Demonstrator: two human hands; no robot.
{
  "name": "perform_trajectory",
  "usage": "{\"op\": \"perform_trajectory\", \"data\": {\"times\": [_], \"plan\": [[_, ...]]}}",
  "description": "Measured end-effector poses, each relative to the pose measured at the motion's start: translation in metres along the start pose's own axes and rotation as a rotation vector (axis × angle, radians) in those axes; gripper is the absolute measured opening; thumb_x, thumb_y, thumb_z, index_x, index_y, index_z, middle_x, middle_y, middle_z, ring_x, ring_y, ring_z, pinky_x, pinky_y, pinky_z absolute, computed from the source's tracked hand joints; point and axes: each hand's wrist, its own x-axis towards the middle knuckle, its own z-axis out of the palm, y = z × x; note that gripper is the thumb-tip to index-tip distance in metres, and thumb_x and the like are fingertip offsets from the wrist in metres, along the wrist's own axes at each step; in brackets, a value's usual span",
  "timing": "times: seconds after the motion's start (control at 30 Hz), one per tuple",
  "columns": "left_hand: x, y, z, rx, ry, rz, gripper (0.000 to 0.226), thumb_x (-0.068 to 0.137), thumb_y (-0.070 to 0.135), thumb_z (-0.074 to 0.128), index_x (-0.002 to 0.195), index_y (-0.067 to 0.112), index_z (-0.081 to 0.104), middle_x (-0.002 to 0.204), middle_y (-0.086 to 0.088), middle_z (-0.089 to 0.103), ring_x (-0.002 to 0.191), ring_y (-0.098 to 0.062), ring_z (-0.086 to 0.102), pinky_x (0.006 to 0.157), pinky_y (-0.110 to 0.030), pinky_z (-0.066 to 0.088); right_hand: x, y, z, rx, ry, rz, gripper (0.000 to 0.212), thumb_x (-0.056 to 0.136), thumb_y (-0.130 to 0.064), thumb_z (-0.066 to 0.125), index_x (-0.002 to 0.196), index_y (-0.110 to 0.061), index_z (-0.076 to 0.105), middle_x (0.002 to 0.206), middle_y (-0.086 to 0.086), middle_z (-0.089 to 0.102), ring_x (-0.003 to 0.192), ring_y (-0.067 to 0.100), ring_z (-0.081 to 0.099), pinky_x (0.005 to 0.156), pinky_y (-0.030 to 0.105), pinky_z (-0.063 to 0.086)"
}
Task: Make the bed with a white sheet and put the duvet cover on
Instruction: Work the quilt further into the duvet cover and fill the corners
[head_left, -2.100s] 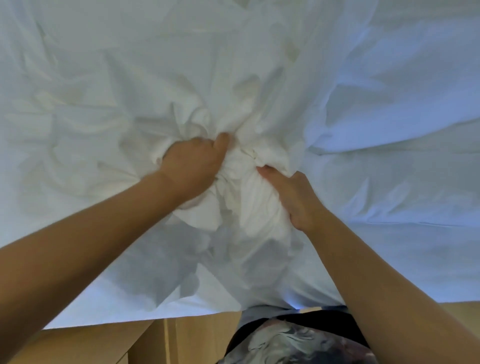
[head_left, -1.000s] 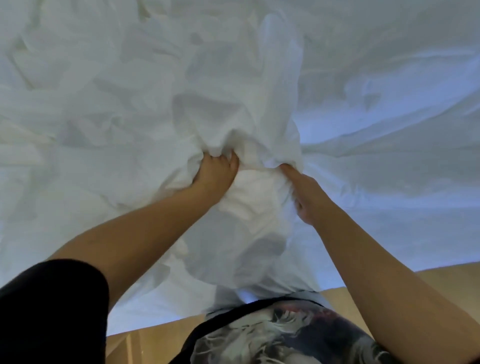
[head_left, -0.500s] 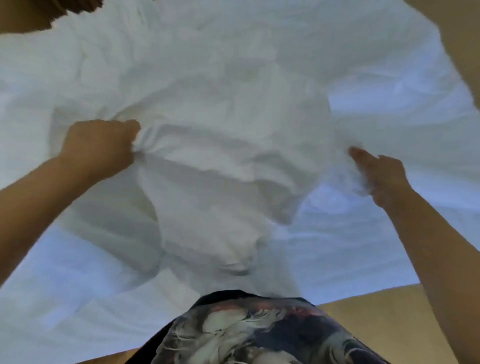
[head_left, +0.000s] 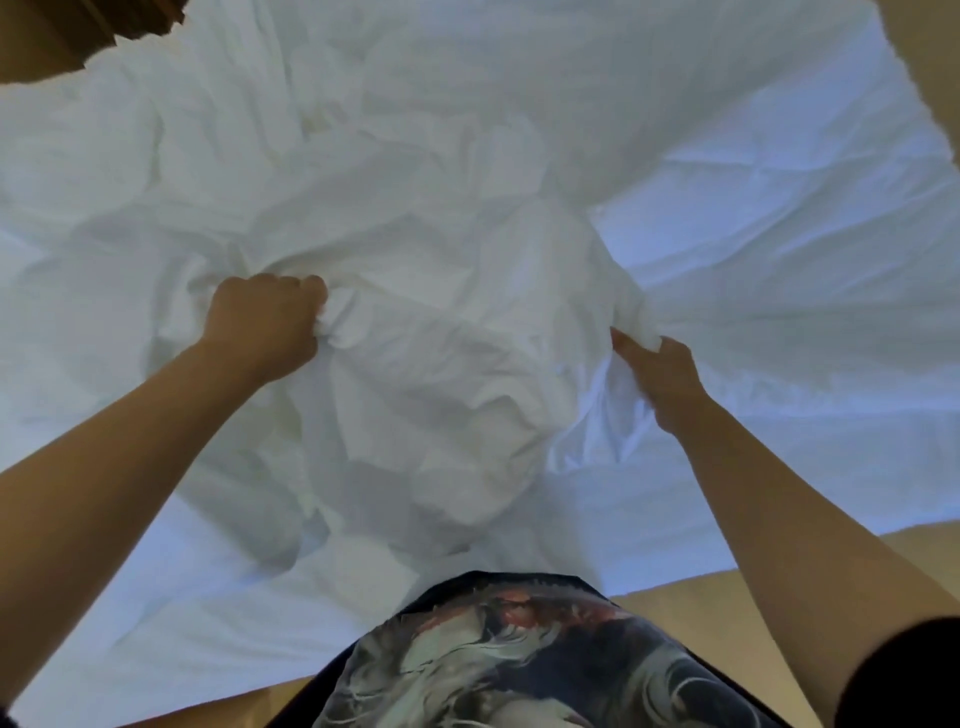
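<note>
Duvet cover: white crumpled heap, mid-bed toward the near edge; I see it pulled taut between both hands.
Sheet: white, wrinkled, spread beneath the heap out to the bed's right edge.
Left hand: fist clenched on a fold at the heap's left side.
Right hand: thumb and fingers pinching the heap's right side.
Shirt: patterned, against the near edge.

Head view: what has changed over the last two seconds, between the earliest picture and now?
The left hand moved out to the left and the right hand out to the right, from side by side to well apart, spreading the crumpled white cloth between them. Both kept their grip on it. The smoother white sheet under it stayed spread out.
</note>
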Motion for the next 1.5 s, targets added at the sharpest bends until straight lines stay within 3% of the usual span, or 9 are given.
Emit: {"op": "perform_trajectory", "data": {"times": [0.23,0.37,0.43,0.63,0.83,1.0,1.17,1.27,1.5], "plan": [[-0.008,0.021,-0.023,0.070,-0.199,-0.101,0.045,0.083,0.022,0.057,0.124,0.008,0.045,0.111,-0.014,0.055,0.104,-0.033,0.053,0.081,-0.039,0.040,0.003,0.004,0.004,-0.076,-0.090,0.026,0.040,0.074,-0.041,0.076,0.096,-0.013,0.058,0.081,-0.007,0.061,0.073,0.010,0.057,0.058,0.024,0.043],[-0.024,0.083,-0.034,0.175,-0.324,0.003,0.104,0.078,0.047,0.060,0.148,0.016,-0.010,0.153,-0.014,0.011,0.141,-0.033,0.014,0.109,-0.062,0.012,0.001,0.002,0.006,-0.222,-0.264,0.102,0.045,0.076,-0.038,0.075,0.108,-0.011,0.061,0.085,-0.003,0.064,0.077,0.014,0.060,0.059,0.027,0.045],[-0.030,0.134,-0.024,0.112,-0.320,0.188,0.107,0.079,0.044,0.061,0.148,0.013,-0.016,0.156,-0.013,0.000,0.144,-0.033,0.003,0.108,-0.065,0.002,-0.002,0.002,0.011,-0.381,-0.500,0.204,0.051,0.075,-0.036,0.076,0.117,-0.012,0.060,0.104,0.002,0.067,0.096,0.024,0.061,0.083,0.040,0.050],[0.017,0.197,0.026,0.305,-0.282,0.275,0.083,0.094,0.041,0.042,0.147,0.001,-0.009,0.154,-0.024,0.004,0.143,-0.038,0.009,0.109,-0.062,0.013,0.005,0.018,0.022,0.005,-0.470,0.279,0.034,0.087,-0.013,0.065,0.120,-0.006,0.057,0.117,0.009,0.064,0.104,0.026,0.060,0.094,0.036,0.046],[0.053,0.200,0.023,-0.042,-0.337,0.241,0.025,0.096,0.012,0.041,0.114,0.006,0.058,0.116,-0.009,0.062,0.108,-0.026,0.060,0.085,-0.032,0.046,0.023,0.027,-0.006,0.053,-0.280,0.250,0.021,0.095,-0.017,0.053,0.113,-0.007,0.057,0.113,0.015,0.064,0.095,0.027,0.062,0.089,0.038,0.048],[0.059,0.159,-0.051,-0.105,-0.029,0.219,0.023,0.091,0.012,0.046,0.112,0.008,0.055,0.098,-0.013,0.062,0.085,-0.034,0.062,0.059,-0.033,0.029,0.040,-0.025,-0.025,0.082,-0.059,0.001,0.025,0.091,-0.025,0.057,0.109,-0.009,0.063,0.096,0.007,0.067,0.079,0.017,0.065,0.061,0.025,0.051],[0.034,0.061,-0.070,-0.137,-0.008,-0.111,0.021,0.085,0.013,0.057,0.103,0.005,0.060,0.096,-0.022,0.064,0.088,-0.039,0.062,0.069,-0.037,0.040,0.053,-0.081,-0.085,-0.111,0.116,-0.315,0.007,0.087,-0.022,0.062,0.087,-0.015,0.064,0.081,0.002,0.063,0.074,0.017,0.058,0.065,0.027,0.045],[0.009,0.015,-0.053,-0.180,-0.035,-0.329,0.017,0.083,0.011,0.060,0.098,0.004,0.062,0.094,-0.027,0.063,0.088,-0.043,0.062,0.075,-0.046,0.045,0.066,-0.073,-0.123,-0.290,0.210,-0.331,0.023,0.084,-0.025,0.063,0.066,-0.013,0.055,0.061,0.002,0.053,0.057,0.017,0.048,0.049,0.020,0.037],[0.018,0.024,-0.031,-0.187,-0.087,-0.301,0.017,0.082,0.009,0.055,0.098,0.008,0.055,0.096,-0.019,0.061,0.089,-0.037,0.061,0.072,-0.042,0.045,0.072,-0.030,-0.080,-0.393,0.093,-0.239,0.020,0.088,-0.026,0.059,0.089,-0.006,0.061,0.079,0.009,0.060,0.075,0.025,0.055,0.065,0.030,0.039]]}}
